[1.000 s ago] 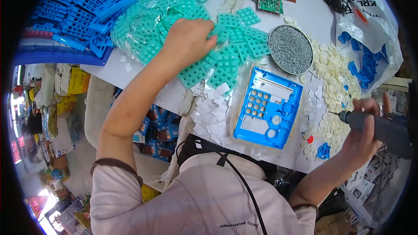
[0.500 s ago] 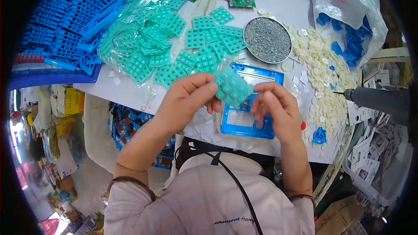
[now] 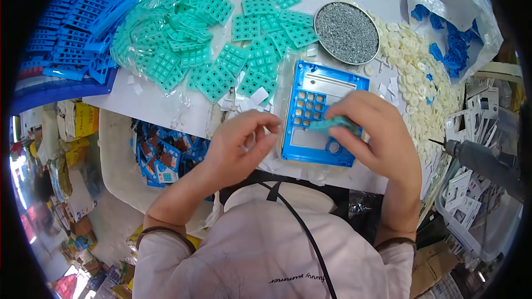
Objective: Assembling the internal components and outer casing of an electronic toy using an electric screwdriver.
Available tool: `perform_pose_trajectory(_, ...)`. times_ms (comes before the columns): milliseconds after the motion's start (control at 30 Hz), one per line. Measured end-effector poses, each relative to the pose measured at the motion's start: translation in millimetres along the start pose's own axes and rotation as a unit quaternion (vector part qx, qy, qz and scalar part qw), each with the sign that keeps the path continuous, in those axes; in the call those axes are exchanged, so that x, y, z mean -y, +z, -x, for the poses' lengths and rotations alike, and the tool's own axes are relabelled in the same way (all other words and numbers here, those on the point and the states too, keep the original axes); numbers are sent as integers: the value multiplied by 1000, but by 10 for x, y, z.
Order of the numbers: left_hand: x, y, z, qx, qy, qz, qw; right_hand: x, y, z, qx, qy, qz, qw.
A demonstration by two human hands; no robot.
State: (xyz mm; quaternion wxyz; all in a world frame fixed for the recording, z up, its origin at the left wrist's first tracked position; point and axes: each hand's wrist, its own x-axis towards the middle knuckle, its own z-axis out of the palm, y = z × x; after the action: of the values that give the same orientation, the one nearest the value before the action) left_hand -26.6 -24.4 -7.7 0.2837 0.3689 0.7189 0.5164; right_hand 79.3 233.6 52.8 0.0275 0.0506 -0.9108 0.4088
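In front of me lies a bright blue plastic housing (image 3: 291, 143) with a grid of square openings and a long window. Above it, my right hand (image 3: 382, 135) pinches a teal rubber keypad (image 3: 339, 125) between thumb and fingers, tilted nearly edge-on. My left hand (image 3: 235, 147) is just left of the housing, fingers loosely curled, a gap between thumb and forefinger, nothing visible in it. More teal keypads (image 3: 260, 58) lie loose beyond the housing, beside a heap (image 3: 183, 27) of them on clear plastic film.
A round dish of small screws (image 3: 347, 33) stands behind the housing, pale round discs (image 3: 413, 77) to its right. Stacked blue housings (image 3: 72, 33) fill the far left. A grey electric screwdriver (image 3: 479, 161) juts in from the right. A bin of blue assemblies (image 3: 119, 171) sits below the table's left edge.
The keypad has passed from between both hands into my right hand alone, and has come lower over the housing. My left hand has let go and drawn back toward me.
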Motion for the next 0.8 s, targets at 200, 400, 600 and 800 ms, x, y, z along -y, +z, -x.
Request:
perform_pose_trajectory(200, 108, 22, -203, -32, 207, -187, 960, -230, 232, -433, 144, -13, 111, 983)
perform_pose_trajectory(400, 181, 81, -264, -1, 234, -229, 945, -251, 328, -579, 141, 30, 193, 971)
perform_pose_trajectory(600, 234, 82, -298, 26, 244, -238, 940, -65, 321, -325, -18, -15, 200, 979)
perform_pose_trajectory(800, 233, 72, -323, 3, 246, -210, 946, -88, 485, 5, -1, -48, 192, 980)
